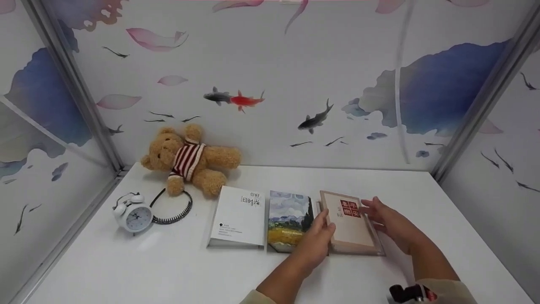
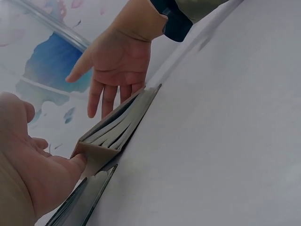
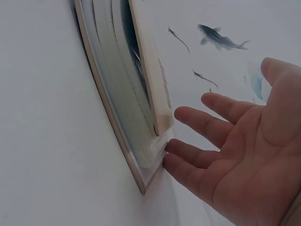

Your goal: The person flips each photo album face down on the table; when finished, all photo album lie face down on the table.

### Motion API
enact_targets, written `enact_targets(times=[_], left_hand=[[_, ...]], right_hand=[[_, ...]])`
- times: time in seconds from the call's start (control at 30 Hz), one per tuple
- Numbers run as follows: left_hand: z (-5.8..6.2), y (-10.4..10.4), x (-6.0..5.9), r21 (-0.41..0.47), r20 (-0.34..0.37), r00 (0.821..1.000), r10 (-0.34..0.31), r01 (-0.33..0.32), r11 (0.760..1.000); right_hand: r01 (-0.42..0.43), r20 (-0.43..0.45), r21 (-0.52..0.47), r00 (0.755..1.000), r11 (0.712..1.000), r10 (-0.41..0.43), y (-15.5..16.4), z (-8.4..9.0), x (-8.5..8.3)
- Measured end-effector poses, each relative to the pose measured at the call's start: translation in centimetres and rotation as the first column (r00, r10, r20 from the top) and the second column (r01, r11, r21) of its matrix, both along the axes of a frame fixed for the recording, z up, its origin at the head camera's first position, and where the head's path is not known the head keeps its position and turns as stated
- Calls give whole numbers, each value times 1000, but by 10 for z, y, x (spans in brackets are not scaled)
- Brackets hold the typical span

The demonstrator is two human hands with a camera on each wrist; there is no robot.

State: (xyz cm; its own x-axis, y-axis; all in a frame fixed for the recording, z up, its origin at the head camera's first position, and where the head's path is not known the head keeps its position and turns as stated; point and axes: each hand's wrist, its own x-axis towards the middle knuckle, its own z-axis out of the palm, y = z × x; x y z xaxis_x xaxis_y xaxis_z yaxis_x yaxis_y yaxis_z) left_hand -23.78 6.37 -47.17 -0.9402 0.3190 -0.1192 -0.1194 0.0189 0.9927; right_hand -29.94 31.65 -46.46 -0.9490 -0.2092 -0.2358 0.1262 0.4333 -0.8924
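Three photo albums lie in a row on the white table. The beige album [image 1: 352, 234] with a red square of characters is on the right, its cover slightly raised from the pages. At its left, spine side is my left hand [image 1: 315, 241], with a fingertip against the spine in the left wrist view. My right hand [image 3: 249, 150] is at its opposite edge, fingers spread and fairly straight, fingertips right at the cover and page edges. The landscape-painting album [image 1: 284, 219] sits in the middle, partly covered by my left hand. A white album [image 1: 238, 219] lies left of it.
On the table's left are a white alarm clock [image 1: 136, 216], a black toothed headband [image 1: 171, 220] and a teddy bear [image 1: 190, 160] in a striped shirt. Patterned wall panels [image 1: 270, 139] enclose the back and sides of the table [image 1: 168, 266].
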Motion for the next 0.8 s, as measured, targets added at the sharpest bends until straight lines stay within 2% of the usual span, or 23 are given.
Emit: enact_targets(times=[0.23, 0.43, 0.63, 0.8], left_hand=[[0, -1, 1, 68, -8, 1000, -10, 10, 998], [2, -1, 1, 123, -6, 1000, -16, 17, 992], [5, -2, 0, 233, -17, 998, -58, 60, 971], [6, -1, -1, 262, -12, 998, -61, 62, 963]], right_hand=[[-16, -19, 19, 1000, 1000, 16, -8, -2, 1], [-8, 15, -4, 1000, 1000, 8, -9, 2, 4], [3, 67, -48, 998, 999, 0, -12, 11, 7], [-4, 54, -6, 999, 1000, 4, -18, 14, 8]])
